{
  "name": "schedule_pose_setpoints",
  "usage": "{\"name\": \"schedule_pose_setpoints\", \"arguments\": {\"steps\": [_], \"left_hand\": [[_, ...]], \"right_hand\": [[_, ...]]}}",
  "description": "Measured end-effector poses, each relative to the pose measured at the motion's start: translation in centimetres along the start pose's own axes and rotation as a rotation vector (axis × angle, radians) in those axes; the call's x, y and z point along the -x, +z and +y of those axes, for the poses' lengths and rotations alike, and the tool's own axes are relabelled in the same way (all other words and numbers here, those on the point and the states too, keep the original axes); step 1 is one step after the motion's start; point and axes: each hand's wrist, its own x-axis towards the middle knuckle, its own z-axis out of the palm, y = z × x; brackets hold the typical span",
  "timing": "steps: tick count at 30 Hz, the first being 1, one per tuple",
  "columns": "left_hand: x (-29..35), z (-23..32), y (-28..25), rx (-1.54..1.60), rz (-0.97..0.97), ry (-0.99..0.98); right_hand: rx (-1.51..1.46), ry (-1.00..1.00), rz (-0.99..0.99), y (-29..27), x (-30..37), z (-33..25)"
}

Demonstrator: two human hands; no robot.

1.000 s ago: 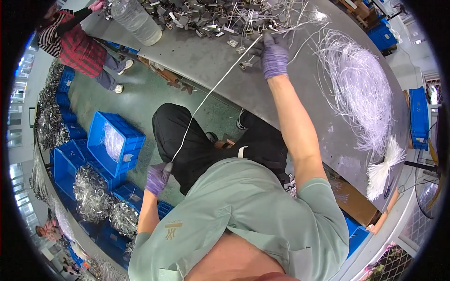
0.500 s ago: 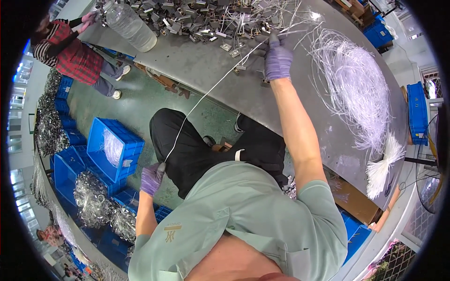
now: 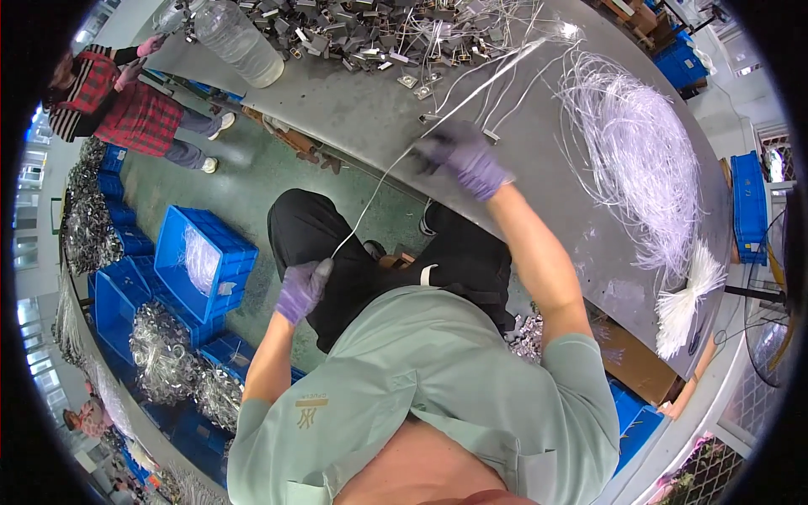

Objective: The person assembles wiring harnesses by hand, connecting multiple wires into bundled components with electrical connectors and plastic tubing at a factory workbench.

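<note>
A thin white cord [image 3: 368, 206] slants from my lap up across the metal table [image 3: 539, 185]. Over my left thigh, my left hand [image 3: 300, 292], in a purple and grey glove, pinches its lower end. At the table's near edge is my right hand [image 3: 461, 158], gloved alike. Motion smears its fingers, which lie right beside the cord; whether they grip it is unclear. Beyond that hand the cord joins a bundle of white strands [image 3: 505, 69]. A few small metal pieces on cords [image 3: 491, 135] lie just past the right hand.
Many small grey metal parts [image 3: 337, 34] are heaped at the table's far side, near a large clear bottle [image 3: 238, 46]. A clear-strand bundle [image 3: 631, 151] covers the right side. Blue crates [image 3: 231, 265] stand on the floor at left. A co-worker [image 3: 126, 101] stands far left.
My right hand has come back from the heap toward the table's near edge, down and left. My left hand has moved up and right, still with the cord's end.
</note>
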Motion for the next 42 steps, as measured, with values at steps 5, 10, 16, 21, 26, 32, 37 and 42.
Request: {"name": "schedule_pose_setpoints", "arguments": {"steps": [5, 10, 16, 21, 26, 32, 37, 42], "left_hand": [[-2.7, 2.9, 0.2, 0.015, -0.013, 0.144], [-7.9, 5.0, 1.4, 0.148, -0.021, 0.343], [-13.4, 9.4, 3.2, -0.022, 0.011, 0.639], [-18.0, 15.7, 6.6, -0.116, 0.124, 0.635], [-25.3, 16.7, 9.7, -0.579, 0.207, 0.629], [-29.9, 13.8, 10.2, -0.186, 0.204, 0.742], [-25.9, 16.9, 8.9, 0.211, 0.049, 0.359], [-25.7, 15.9, 7.7, 0.766, -0.084, 0.362]], "right_hand": [[-0.019, 0.061, 0.095, -2.2, 0.1, 0.2], [-0.098, 0.205, -0.202, 4.8, 2.7, 3.1], [-0.054, 0.188, -0.071, 4.2, 1.9, 3.9], [0.061, 0.175, 0.302, -5.0, -0.3, 3.8], [-0.033, 0.246, 0.489, -10.2, 4.8, 6.6], [-0.169, 0.269, 0.693, -17.3, 12.7, 10.7], [0.099, 0.253, 1.079, -24.9, 17.4, 15.6], [0.531, 0.336, 1.181, -31.9, 19.4, 21.4]]}}
